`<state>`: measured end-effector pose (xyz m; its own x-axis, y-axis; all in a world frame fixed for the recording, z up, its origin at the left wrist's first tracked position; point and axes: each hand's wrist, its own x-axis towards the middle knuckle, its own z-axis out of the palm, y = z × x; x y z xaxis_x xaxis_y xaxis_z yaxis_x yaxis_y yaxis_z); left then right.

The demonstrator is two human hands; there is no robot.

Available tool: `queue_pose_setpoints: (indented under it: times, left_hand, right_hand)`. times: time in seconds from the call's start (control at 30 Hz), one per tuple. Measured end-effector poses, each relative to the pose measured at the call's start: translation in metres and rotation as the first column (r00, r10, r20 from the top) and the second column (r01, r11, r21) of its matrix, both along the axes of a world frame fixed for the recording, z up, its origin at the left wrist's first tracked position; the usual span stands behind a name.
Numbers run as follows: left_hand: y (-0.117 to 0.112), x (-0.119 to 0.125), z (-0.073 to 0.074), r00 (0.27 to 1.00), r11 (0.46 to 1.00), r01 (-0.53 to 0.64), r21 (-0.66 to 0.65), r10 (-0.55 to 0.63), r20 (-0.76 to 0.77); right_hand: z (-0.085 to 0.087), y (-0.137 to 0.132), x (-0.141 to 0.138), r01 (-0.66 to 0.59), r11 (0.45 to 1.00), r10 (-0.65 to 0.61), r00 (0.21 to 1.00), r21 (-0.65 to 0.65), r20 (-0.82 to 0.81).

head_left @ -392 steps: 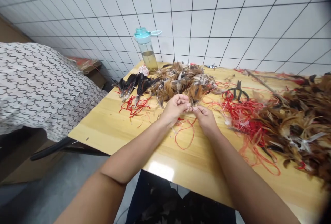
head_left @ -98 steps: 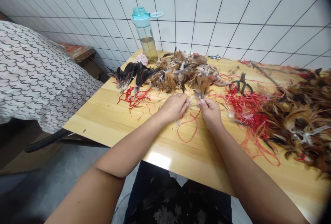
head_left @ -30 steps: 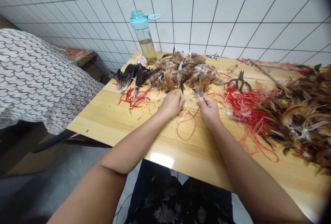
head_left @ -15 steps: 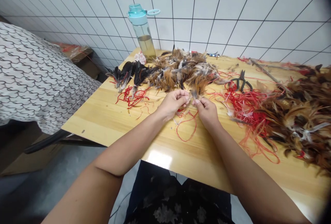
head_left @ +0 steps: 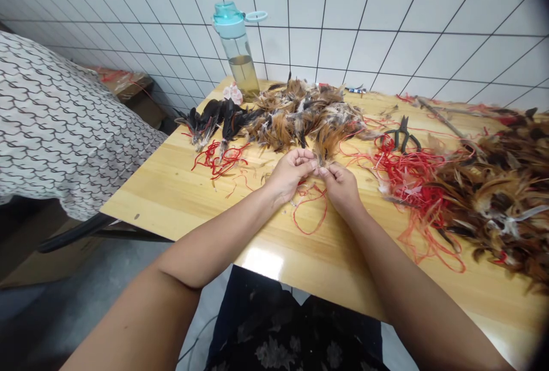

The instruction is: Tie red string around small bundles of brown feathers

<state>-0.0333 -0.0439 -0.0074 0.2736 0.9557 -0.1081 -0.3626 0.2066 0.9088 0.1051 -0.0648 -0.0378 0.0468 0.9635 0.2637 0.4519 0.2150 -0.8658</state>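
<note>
Over the middle of the wooden table (head_left: 206, 211), my left hand (head_left: 295, 170) and my right hand (head_left: 340, 183) meet fingertip to fingertip, both pinched closed. Between them they grip the base of a small brown feather bunch (head_left: 326, 145), whose plumes point away from me. Its quill ends are mostly hidden by the fingers. A loop of red string (head_left: 309, 232) lies on the table just below the hands. Right behind the bunch spreads a pile of brown feather bunches (head_left: 281, 125).
Black feather bunches (head_left: 231, 119) lie at the back left near a water bottle (head_left: 244, 68). To the right are black-handled pliers (head_left: 403, 134), a tangle of red string (head_left: 407, 174) and a large brown feather heap (head_left: 506, 188). A tiled wall (head_left: 351, 11) stands behind the table.
My left hand has come slightly right, so the fingertips of both hands now touch at the feather base. The bunch stays between them; the view has shifted slightly.
</note>
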Motion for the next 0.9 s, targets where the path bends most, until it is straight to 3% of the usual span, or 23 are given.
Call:
queue_pose_setpoints:
  times: [0.23,0.6,0.9]
  left_hand:
    - [0.001,-0.001,-0.004,0.999,0.998,0.034,-0.049,-0.034,0.014]
    - [0.006,-0.017,0.0,0.972,0.96,0.233,-0.158,-0.227,0.057]
    - [0.004,-0.014,-0.001,0.982,0.978,0.185,-0.091,-0.18,0.06]
  right_hand:
    - [0.001,0.0,0.001,-0.047,0.999,0.047,0.999,-0.004,0.018]
    - [-0.004,0.001,0.002,-0.177,0.983,0.171,0.98,-0.05,-0.102]
    - [-0.003,0.001,0.001,-0.2,0.978,0.184,0.96,-0.057,-0.211]
